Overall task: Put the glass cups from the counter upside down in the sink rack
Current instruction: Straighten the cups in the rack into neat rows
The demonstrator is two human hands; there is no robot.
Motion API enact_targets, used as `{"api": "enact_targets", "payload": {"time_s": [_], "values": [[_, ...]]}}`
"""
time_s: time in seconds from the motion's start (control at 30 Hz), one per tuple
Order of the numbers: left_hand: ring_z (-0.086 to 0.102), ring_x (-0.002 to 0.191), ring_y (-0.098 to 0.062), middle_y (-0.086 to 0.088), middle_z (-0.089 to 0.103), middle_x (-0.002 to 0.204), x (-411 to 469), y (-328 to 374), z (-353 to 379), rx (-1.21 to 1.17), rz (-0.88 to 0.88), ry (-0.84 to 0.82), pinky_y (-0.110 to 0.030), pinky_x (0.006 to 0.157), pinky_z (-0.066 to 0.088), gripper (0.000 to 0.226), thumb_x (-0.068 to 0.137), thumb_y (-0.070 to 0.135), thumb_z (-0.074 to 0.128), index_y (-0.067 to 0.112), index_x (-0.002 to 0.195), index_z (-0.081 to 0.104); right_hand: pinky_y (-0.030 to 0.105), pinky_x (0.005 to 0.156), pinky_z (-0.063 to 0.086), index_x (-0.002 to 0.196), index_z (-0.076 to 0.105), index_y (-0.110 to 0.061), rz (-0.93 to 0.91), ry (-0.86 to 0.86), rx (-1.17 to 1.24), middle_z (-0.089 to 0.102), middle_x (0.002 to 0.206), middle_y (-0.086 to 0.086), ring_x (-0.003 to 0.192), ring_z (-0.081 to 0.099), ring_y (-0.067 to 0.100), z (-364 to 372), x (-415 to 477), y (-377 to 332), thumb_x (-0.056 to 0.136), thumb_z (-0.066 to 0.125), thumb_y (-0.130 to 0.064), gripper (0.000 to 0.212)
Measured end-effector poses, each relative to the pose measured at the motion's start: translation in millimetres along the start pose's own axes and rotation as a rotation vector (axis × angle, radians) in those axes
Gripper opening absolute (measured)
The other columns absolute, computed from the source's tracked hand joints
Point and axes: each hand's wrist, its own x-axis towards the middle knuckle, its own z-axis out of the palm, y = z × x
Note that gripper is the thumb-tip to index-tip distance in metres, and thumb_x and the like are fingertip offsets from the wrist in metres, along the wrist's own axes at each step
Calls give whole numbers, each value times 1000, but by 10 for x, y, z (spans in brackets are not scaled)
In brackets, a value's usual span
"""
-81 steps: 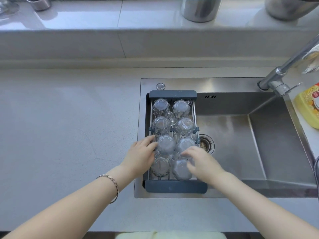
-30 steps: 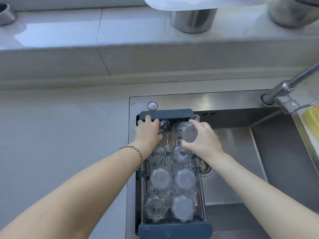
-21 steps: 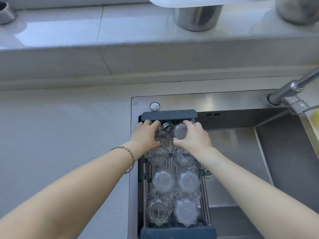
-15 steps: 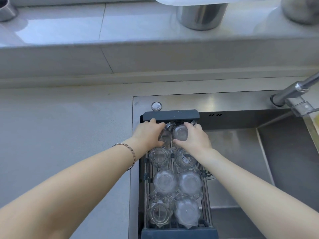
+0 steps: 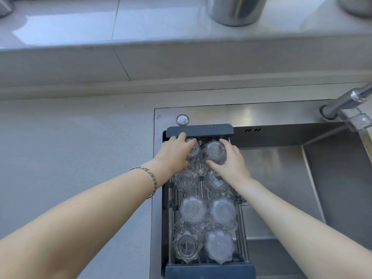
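A dark blue sink rack [image 5: 199,130] spans the left end of the steel sink. Several faceted glass cups stand upside down in it in two columns, such as one near the front [image 5: 192,208]. At the rack's far end my left hand [image 5: 174,154] grips the far-left glass cup [image 5: 193,150], which is mostly hidden by my fingers. My right hand [image 5: 231,164] wraps around the far-right glass cup [image 5: 213,152], bottom up.
The steel sink basin [image 5: 281,188] lies open to the right of the rack, with a faucet [image 5: 346,105] at the far right. Grey counter [image 5: 70,154] stretches to the left. Metal containers [image 5: 235,9] stand on the raised ledge behind.
Both hands went from the rack's near end to its far end. The right hand's cup, held raised a second ago, has come down into the far row. The camera has leaned in.
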Motion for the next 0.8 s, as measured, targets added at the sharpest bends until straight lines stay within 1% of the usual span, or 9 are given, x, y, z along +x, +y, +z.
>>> {"api": "enact_targets", "payload": {"time_s": [0.13, 0.2, 0.27, 0.37, 0.53, 0.63, 0.8], "values": [[49, 108, -33, -12, 42, 132, 5, -1, 68, -124, -71, 40, -40, 86, 47, 71, 78, 19, 70, 18, 138, 32, 28, 101, 36, 142, 30, -20, -41, -8, -76, 40, 140, 8, 129, 41, 21, 2, -19, 19, 79, 70, -31, 75], [49, 107, -33, -10, 41, 133, 9, -22, 64, -182, -64, 33, -40, 88, 47, 77, 76, 19, 71, 20, 141, 30, 30, 100, 38, 141, 30, -19, -42, 10, -101, 42, 139, 9, 127, 44, 23, 18, -19, 5, 78, 70, -31, 76], [47, 109, -34, -10, 39, 134, 14, -45, 41, -189, -49, 11, -41, 90, 49, 80, 75, 20, 72, 21, 143, 28, 32, 99, 40, 140, 33, -20, -39, 34, -111, 44, 135, 11, 123, 47, 26, 46, -15, -16, 77, 72, -31, 75], [46, 109, -33, -10, 38, 133, 22, -68, 10, -200, -38, -9, -42, 88, 51, 79, 72, 18, 73, 20, 140, 32, 34, 96, 43, 138, 34, -20, -29, 66, -108, 44, 132, 11, 117, 51, 29, 94, -24, -34, 75, 72, -31, 74], [51, 107, -32, -11, 39, 131, -3, -162, 46, -316, -33, 1, -39, 90, 51, 76, 71, 14, 74, 22, 138, 37, 36, 92, 46, 138, 35, -21, -6, 99, -105, 43, 130, 11, 114, 53, 29, 125, -37, -37, 75, 71, -32, 73], [53, 107, -30, -10, 40, 132, 4, -169, 62, -277, -27, 10, -38, 91, 51, 77, 74, 15, 75, 22, 140, 35, 36, 91, 46, 138, 34, -22, -3, 106, -111, 43, 130, 12, 113, 54, 30, 129, -40, -38, 75, 71, -33, 74], [51, 111, -31, -13, 41, 131, 38, -130, 46, -84, -10, 17, -42, 89, 52, 81, 76, 19, 75, 20, 143, 29, 33, 93, 44, 139, 33, -20, -7, 73, -136, 42, 133, 12, 118, 51, 29, 101, 2, -59, 77, 71, -32, 74]]}}
